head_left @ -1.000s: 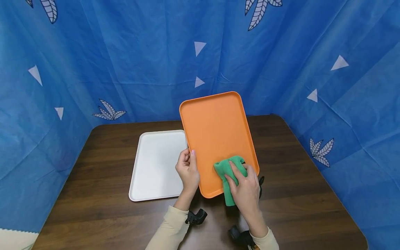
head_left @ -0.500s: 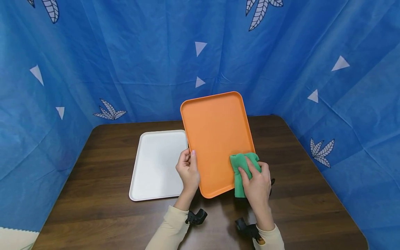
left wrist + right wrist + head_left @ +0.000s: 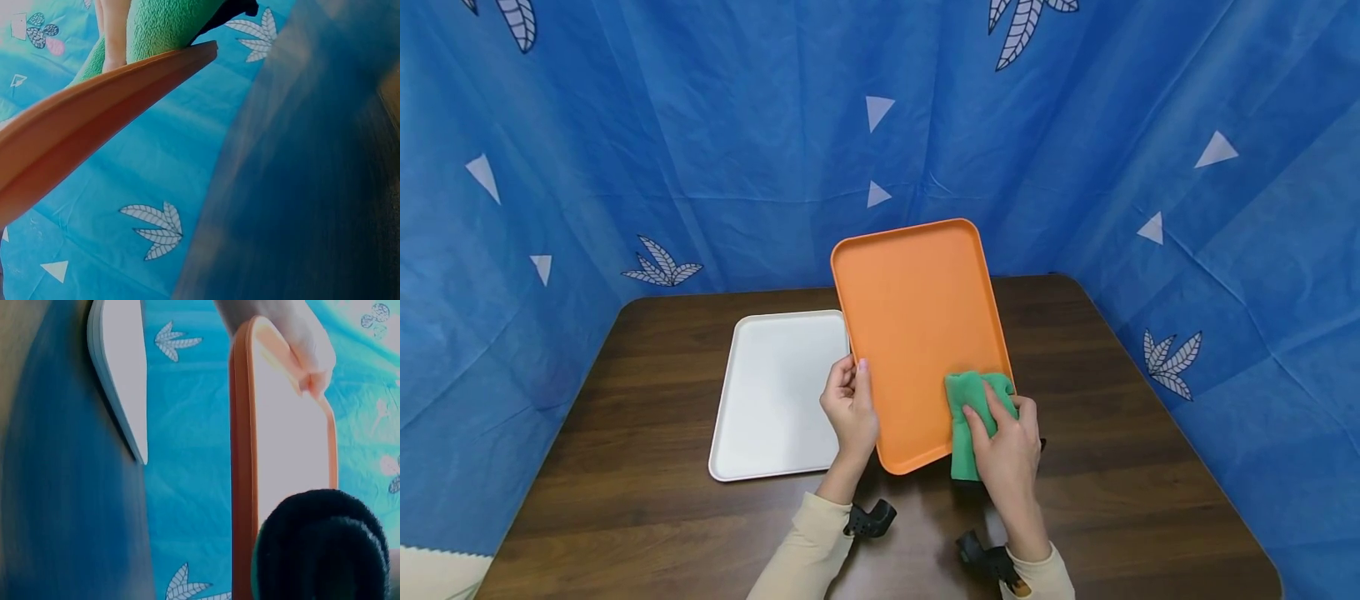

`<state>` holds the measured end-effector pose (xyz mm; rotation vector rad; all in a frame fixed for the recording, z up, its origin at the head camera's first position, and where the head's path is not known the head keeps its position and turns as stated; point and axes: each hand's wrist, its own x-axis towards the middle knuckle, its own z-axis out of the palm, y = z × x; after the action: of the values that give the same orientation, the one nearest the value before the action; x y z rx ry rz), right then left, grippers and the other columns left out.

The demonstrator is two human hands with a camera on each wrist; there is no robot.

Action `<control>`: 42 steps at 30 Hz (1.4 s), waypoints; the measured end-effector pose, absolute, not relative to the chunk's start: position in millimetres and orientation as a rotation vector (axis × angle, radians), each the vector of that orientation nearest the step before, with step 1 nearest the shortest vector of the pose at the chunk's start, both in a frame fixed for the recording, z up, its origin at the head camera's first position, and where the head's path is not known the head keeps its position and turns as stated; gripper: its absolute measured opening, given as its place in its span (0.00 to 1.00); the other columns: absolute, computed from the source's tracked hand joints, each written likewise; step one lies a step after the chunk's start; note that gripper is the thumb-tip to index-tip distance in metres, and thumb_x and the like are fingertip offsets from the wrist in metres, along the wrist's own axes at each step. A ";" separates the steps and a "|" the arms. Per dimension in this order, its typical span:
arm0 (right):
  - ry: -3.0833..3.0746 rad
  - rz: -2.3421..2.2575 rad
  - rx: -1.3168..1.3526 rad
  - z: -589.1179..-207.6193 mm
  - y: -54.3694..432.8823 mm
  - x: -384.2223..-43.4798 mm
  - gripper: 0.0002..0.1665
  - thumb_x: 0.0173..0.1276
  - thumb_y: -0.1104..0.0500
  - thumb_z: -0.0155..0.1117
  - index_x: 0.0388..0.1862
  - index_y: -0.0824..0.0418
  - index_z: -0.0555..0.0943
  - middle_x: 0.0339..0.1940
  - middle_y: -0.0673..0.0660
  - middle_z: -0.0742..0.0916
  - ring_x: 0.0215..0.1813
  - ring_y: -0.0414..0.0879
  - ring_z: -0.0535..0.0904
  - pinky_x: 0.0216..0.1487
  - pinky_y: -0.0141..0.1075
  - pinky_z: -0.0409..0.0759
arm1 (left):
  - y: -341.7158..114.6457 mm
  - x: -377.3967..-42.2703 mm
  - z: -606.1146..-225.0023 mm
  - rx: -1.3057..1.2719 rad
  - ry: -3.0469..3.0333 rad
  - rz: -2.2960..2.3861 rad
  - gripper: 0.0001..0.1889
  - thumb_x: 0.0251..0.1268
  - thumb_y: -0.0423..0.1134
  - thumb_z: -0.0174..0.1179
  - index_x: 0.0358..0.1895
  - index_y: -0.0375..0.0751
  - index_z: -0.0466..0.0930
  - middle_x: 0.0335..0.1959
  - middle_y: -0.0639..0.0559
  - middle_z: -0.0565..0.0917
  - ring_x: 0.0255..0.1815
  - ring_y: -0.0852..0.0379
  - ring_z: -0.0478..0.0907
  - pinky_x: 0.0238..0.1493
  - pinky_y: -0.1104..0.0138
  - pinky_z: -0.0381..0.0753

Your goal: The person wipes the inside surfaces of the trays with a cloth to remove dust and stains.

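Observation:
An orange tray [image 3: 917, 325] is held up at a tilt above the table, its inner face toward the head camera. My left hand [image 3: 853, 414] grips its left edge, thumb on the front and the other fingers curled behind. In my right hand [image 3: 1009, 454] is a folded green cloth [image 3: 967, 417], pressed on the tray's lower right part beside the rim. Part of the cloth hangs below the tray's bottom edge. The left wrist view shows the green cloth [image 3: 162, 25] over the tray's edge [image 3: 94, 119]. In the right wrist view the cloth [image 3: 322, 544] looks dark.
A white tray [image 3: 778, 400] lies flat on the brown wooden table [image 3: 647, 517], left of the orange one and partly behind it. Blue patterned curtains [image 3: 760, 125] surround the table at the back and sides.
My right hand has slid the cloth right to the orange tray's right rim, then slightly back left and down. The left hand and orange tray have stayed almost still.

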<state>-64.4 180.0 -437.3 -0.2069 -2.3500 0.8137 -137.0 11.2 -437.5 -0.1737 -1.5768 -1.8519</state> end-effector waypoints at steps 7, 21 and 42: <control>-2.334 0.804 -0.128 -441.2 167.2 -59.5 0.27 0.56 0.60 0.76 0.56 0.63 0.83 0.44 0.70 0.77 0.44 0.61 0.75 0.36 0.55 0.75 | 9.7 -137.8 -437.1 -0.164 -1.580 -1.846 0.08 0.70 0.26 0.53 0.41 0.22 0.78 0.19 0.34 0.75 0.19 0.69 0.64 0.20 0.78 0.65; -2.372 0.747 0.022 -440.3 136.0 -46.3 0.29 0.52 0.57 0.79 0.56 0.59 0.84 0.42 0.65 0.78 0.40 0.55 0.75 0.34 0.47 0.77 | 8.9 -137.7 -437.9 -0.153 -1.589 -1.854 0.09 0.71 0.28 0.53 0.40 0.22 0.78 0.17 0.38 0.72 0.18 0.69 0.62 0.18 0.77 0.62; -2.405 0.625 0.144 -444.2 110.7 -29.5 0.30 0.49 0.55 0.81 0.53 0.55 0.85 0.40 0.62 0.78 0.40 0.51 0.75 0.33 0.45 0.79 | 8.3 -139.1 -438.4 -0.179 -1.568 -1.881 0.08 0.70 0.26 0.53 0.40 0.21 0.78 0.21 0.33 0.76 0.20 0.69 0.64 0.20 0.77 0.65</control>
<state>-29.5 110.7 -444.2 0.1444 -2.4047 0.6248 -139.1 8.3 -438.4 -0.1795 -1.5680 -1.8808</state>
